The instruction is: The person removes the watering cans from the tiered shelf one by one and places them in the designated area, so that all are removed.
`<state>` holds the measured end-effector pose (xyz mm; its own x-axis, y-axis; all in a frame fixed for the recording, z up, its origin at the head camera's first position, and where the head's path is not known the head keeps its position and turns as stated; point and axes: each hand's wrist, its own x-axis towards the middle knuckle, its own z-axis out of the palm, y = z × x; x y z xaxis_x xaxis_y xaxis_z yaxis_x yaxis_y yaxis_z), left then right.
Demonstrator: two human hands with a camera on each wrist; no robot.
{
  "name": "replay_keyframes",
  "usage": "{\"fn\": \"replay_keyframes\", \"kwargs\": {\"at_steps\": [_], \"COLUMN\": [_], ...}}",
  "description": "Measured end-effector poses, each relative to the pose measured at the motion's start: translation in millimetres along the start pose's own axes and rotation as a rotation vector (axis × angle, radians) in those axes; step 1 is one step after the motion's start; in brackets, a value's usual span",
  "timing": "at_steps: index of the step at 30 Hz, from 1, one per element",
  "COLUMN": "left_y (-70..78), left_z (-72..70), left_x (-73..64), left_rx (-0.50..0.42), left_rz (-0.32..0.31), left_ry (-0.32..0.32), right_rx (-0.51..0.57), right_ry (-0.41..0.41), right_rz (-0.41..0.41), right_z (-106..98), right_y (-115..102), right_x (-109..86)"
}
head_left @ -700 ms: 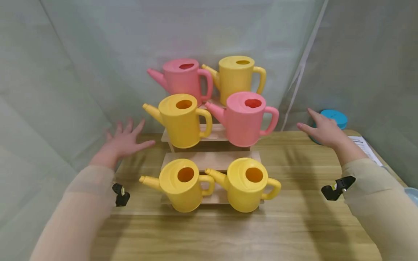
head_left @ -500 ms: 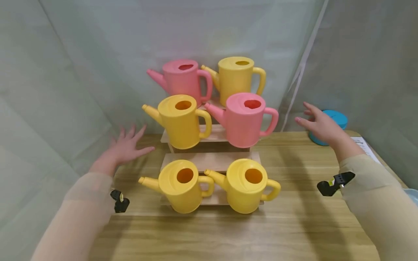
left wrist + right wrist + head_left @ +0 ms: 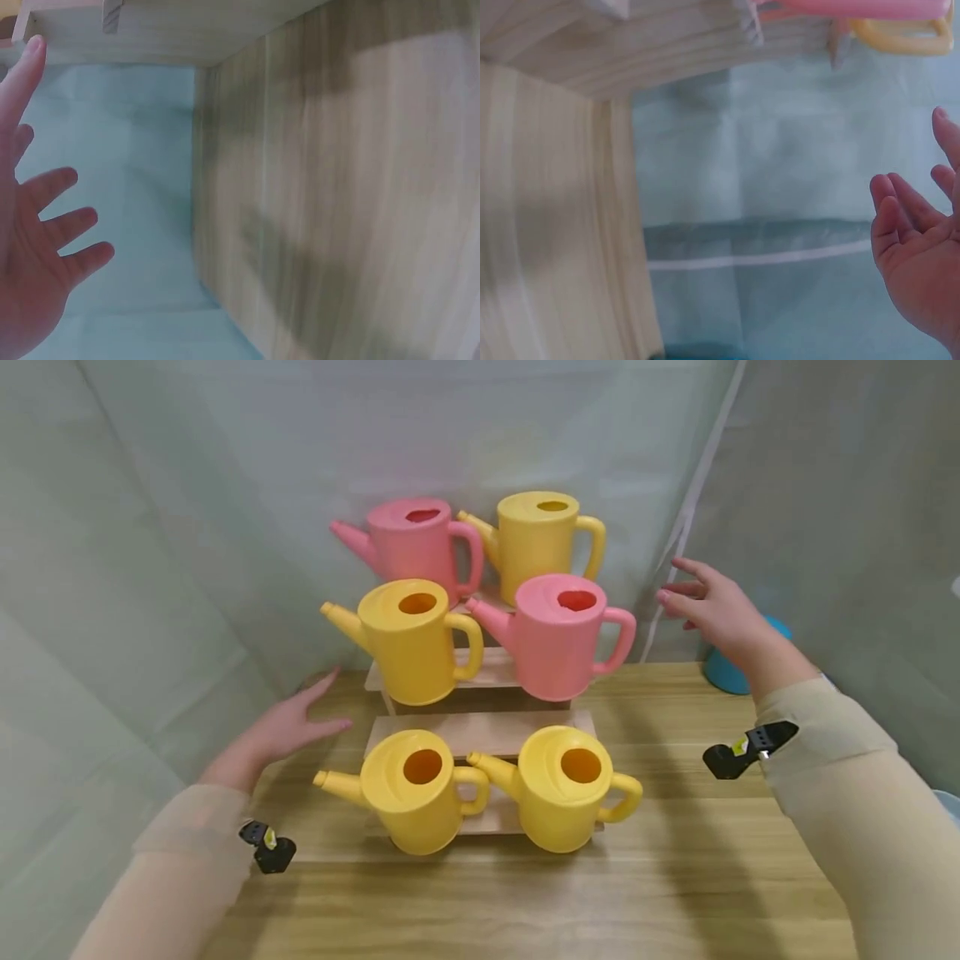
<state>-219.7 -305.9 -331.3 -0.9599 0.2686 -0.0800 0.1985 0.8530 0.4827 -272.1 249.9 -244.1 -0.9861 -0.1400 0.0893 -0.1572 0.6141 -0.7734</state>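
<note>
Several watering cans stand in pairs on a stepped wooden rack (image 3: 480,732). At the top are a pink can (image 3: 412,552) and a yellow can (image 3: 536,547). The middle step bears a yellow can (image 3: 412,656) on the left and a pink can (image 3: 555,643) on the right. Two yellow cans, left (image 3: 420,810) and right (image 3: 558,802), stand at the bottom, all spouts pointing left. My left hand (image 3: 288,727) is held left of the rack, fingers spread, touching nothing. To the right, my right hand (image 3: 720,610) hovers with loosely bent fingers, holding nothing, nearest the pink middle can.
A blue round container (image 3: 726,672) stands at the table's back right, partly behind the right arm. Pale fabric walls (image 3: 225,485) enclose the wooden table (image 3: 480,902) at the back and sides. A light blue rim (image 3: 948,802) shows at the right edge.
My right hand has risen and moved left, toward the rack, its fingers bending somewhat. The left hand has sunk slightly and turned. The cans stay in place on the rack.
</note>
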Motion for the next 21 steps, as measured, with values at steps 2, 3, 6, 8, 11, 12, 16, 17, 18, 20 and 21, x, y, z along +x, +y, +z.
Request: {"fn": "replay_keyframes", "kwargs": {"at_steps": [2,3,6,8,11,12,16,17,18,20,21], "left_y": [3.4,4.7,3.8,0.6,-5.2,-6.8,-11.9,-13.2,-14.2,-16.0,-16.9], "left_z": [3.2,5.3,13.7,20.6,30.4,33.4,43.8,46.2,48.6,53.4,56.1], "left_x": [-1.4,-2.6,-6.0,-8.6,-13.5,-15.4,-23.1,-25.0,-26.8,-30.1,-31.5], "left_rx": [-0.003,-0.006,-0.051,-0.099,-0.178,-0.201,-0.274,-0.287,-0.301,-0.339,-0.356], "left_rz": [-0.006,-0.008,0.009,0.042,0.09,0.099,0.108,0.109,0.109,0.12,0.126], "left_ry": [-0.006,-0.01,-0.014,-0.016,-0.012,-0.011,-0.008,-0.005,-0.004,-0.004,-0.004], "right_rx": [0.01,0.011,0.031,0.05,0.068,0.071,0.082,0.089,0.092,0.107,0.112], "right_ry": [0.009,0.012,0.01,0.014,0.018,0.02,0.025,0.026,0.028,0.031,0.032], "right_rz": [0.0,0.0,-0.003,-0.007,-0.017,-0.019,-0.022,-0.021,-0.017,-0.012,-0.009], "right_z": [0.8,1.1,1.6,1.7,2.5,2.8,3.3,3.3,3.3,3.0,2.6], "right_y": [-5.4,-8.4,-18.4,-26.0,-35.9,-38.6,-46.6,-48.2,-49.9,-53.2,-54.6], "right_x": [2.9,4.2,8.2,10.9,15.7,17.3,22.6,23.8,25.0,26.8,27.5]}}
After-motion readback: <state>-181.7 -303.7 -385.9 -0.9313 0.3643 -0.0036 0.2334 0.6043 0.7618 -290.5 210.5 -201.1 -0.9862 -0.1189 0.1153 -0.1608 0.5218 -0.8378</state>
